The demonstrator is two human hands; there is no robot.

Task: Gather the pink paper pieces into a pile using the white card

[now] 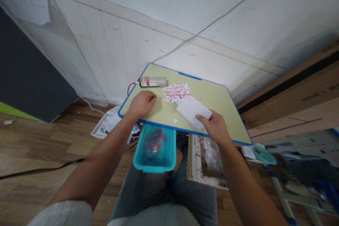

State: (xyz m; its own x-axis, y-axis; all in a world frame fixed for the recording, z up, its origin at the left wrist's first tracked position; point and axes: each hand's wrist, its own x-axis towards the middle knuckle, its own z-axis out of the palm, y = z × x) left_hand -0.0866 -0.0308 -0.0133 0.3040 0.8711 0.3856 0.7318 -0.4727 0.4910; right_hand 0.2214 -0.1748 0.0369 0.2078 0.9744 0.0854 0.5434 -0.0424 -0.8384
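Observation:
My right hand (pixel 215 125) grips a flat white rectangular piece (pixel 192 111) by its near right corner, thumb on top. Its far edge overlaps a heap of small white and pink bits (pixel 177 91) on the tabletop. On the left side of the table (pixel 212 93), my left hand (pixel 143 104) rests with its fingers curled together. A small dark thing shows at those fingertips, too small to name. One loose white bit (pixel 175 120) lies near the front edge.
A phone (pixel 152 82) with a red cable lies at the table's back left. A teal plastic tub (pixel 155 148) with reddish contents sits below the front edge, beside a stained white foam box (pixel 196 162). Cardboard boxes (pixel 288 95) stand right; a white tray (pixel 106 123) lies left.

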